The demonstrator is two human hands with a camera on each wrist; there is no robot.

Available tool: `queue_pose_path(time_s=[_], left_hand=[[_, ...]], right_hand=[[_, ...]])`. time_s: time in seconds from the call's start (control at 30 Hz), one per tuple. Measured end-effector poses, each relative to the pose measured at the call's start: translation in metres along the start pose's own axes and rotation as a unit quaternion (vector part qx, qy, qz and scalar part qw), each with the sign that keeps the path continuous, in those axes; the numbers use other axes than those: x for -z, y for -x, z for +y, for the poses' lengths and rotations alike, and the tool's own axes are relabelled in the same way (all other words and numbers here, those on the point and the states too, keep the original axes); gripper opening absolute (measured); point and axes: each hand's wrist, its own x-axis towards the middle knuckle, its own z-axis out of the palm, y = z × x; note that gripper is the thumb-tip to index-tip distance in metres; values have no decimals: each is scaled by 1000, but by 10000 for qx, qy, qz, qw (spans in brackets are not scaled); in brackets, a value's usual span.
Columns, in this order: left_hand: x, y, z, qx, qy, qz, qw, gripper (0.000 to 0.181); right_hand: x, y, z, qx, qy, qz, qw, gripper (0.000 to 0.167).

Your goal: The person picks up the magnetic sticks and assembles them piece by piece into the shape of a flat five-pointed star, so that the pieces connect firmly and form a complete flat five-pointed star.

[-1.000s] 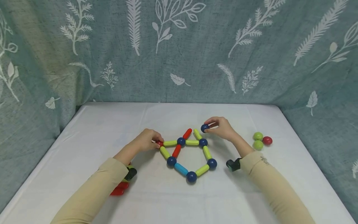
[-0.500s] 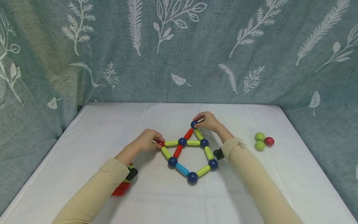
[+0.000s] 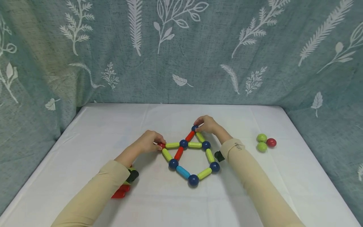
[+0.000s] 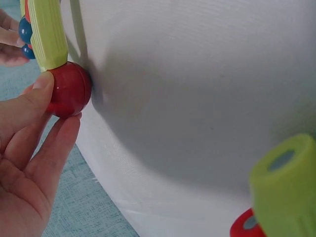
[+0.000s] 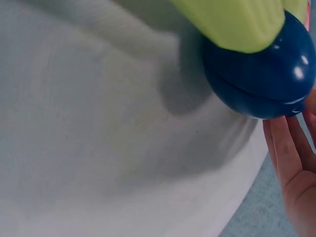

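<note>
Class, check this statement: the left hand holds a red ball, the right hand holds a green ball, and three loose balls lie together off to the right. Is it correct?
Green is wrong: the right hand holds a dark blue ball, as the right wrist view shows. The red ball in the left hand and the three loose balls are as you say.

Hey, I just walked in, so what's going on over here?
A person is putting together a frame of colored rods and balls on a white-covered table. The left hand pinches the red ball at one corner, while the right hand holds a dark blue ball at the far tip, where a red rod and a yellow-green rod come together. Three loose balls sit off to the right, and more rods lie partly hidden by the left sleeve.
</note>
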Motion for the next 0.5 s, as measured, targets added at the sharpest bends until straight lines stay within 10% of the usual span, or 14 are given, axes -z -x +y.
queue_pose_path(time_s=[0.5], left_hand=[[0, 0, -1, -62, -33, 9, 10000, 18]], right_hand=[[6, 21, 17, 577, -535, 166, 9968, 36]])
